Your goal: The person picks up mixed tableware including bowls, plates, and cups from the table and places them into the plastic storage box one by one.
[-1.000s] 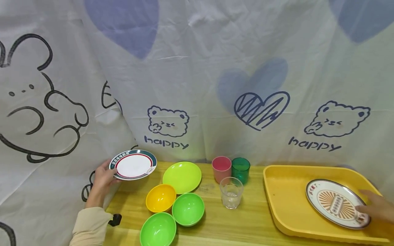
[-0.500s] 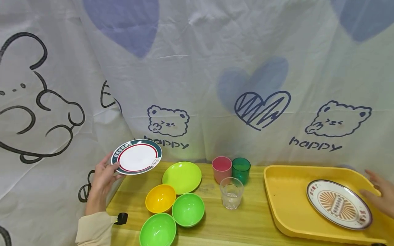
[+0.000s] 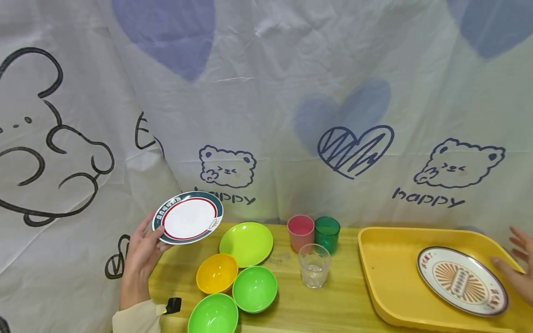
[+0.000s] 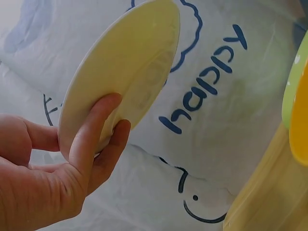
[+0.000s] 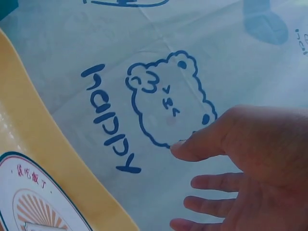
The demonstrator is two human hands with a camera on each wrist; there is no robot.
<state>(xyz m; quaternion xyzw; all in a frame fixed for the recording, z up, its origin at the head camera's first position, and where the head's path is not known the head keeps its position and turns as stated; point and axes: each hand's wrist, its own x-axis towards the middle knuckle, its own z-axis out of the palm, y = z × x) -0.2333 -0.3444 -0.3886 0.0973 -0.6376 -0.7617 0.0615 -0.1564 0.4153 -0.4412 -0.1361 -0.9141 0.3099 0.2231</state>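
Note:
My left hand [image 3: 143,252] pinches the near-left rim of a white plate [image 3: 189,218] with a dark green band and a red ring. The plate hangs tilted above the table's far left corner; its pale underside [image 4: 115,72] fills the upper left wrist view, with fingers spread beneath it. My right hand [image 3: 518,266] is held above the right edge of the yellow tray, fingers apart and holding nothing. Inside that tray [image 3: 385,277] lies a white plate [image 3: 462,282] with an orange sunburst pattern, apart from the hand.
A lime plate [image 3: 246,244] lies left of centre, with an orange bowl [image 3: 217,273] and two green bowls [image 3: 255,289] in front. Pink cup [image 3: 300,232], green cup [image 3: 327,234] and clear glass [image 3: 314,266] stand mid-table. A printed cloth [image 3: 270,115] hangs behind.
My right hand has let go of the sunburst plate and moved up and to the right. The left hand has raised its plate and shifted it slightly right.

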